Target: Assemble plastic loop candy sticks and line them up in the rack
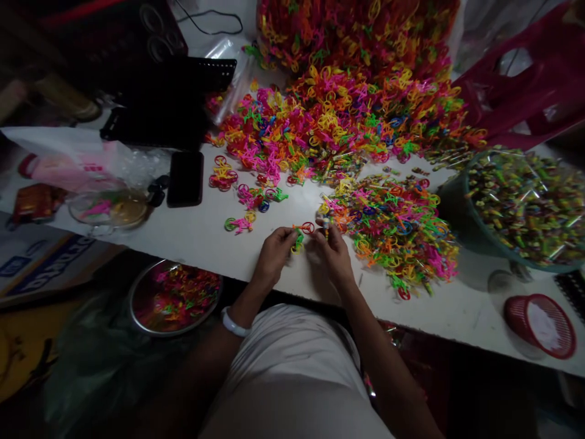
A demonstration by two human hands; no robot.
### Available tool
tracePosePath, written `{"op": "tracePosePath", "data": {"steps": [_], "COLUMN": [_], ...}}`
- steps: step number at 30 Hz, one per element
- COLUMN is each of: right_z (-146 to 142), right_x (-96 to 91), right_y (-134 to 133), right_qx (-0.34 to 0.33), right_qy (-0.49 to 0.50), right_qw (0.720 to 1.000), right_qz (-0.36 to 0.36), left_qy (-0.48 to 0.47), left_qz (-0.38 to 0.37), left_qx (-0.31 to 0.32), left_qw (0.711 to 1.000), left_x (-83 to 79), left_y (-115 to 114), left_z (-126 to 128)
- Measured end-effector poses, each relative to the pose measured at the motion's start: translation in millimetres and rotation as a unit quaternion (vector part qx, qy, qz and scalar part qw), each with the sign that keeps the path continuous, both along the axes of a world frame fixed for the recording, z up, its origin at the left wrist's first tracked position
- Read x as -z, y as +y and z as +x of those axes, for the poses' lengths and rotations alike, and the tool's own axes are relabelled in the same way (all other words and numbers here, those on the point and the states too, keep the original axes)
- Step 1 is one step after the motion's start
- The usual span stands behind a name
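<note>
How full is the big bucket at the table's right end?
Full, or nearly so: the small colourful pieces inside the bucket reach its rim.

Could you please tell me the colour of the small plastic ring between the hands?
The small plastic ring is red, best seen in the head view.

White table (205,238): heaped colourful plastic pieces (338,116), black phone (185,178), green bucket (457,207), red basket (518,317)

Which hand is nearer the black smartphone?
Left. The left hand is below and right of the black smartphone in the picture; the right hand is farther right, beside the plastic toy pile.
</note>
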State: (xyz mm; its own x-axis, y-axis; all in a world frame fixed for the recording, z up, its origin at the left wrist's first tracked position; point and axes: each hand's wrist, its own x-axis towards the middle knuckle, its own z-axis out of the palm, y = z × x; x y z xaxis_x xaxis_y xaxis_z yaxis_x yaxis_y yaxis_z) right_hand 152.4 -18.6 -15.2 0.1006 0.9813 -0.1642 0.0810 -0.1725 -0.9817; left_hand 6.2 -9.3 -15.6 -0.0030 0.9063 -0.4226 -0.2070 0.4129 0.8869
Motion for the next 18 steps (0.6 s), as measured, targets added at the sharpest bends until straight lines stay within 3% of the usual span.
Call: {"op": "tracePosePath", "data": {"steps": [3, 6, 10, 18], "right_z": [5, 3, 0, 7], "right_x": [3.3, 7.9, 14.7, 17.8], "right_y": [-9, -15, -14, -8], "right_qx": [-0.036, -0.091, -0.111, -0.166], "right_qy": [-0.066, -0.127, -0.208, -0.247], "right_qw": [0.997, 0.986, 0.966, 0.945], "right_qz": [0.019, 0.055, 0.109, 0.138], "left_qy": [-0.011, -0.025, -0.015, 0.014], "left_qz": [-0.007, -0.012, 0.002, 0.022], "left_qx": [-0.034, -0.029, -0.031, -0.035], "left_qw": [0.999, 0.999, 0.999, 0.999], "left_x": [-1.6, -0.5, -0.5, -1.9], "left_y": [-1, -4, -6, -7], "left_z": [1, 6, 11, 10]}}
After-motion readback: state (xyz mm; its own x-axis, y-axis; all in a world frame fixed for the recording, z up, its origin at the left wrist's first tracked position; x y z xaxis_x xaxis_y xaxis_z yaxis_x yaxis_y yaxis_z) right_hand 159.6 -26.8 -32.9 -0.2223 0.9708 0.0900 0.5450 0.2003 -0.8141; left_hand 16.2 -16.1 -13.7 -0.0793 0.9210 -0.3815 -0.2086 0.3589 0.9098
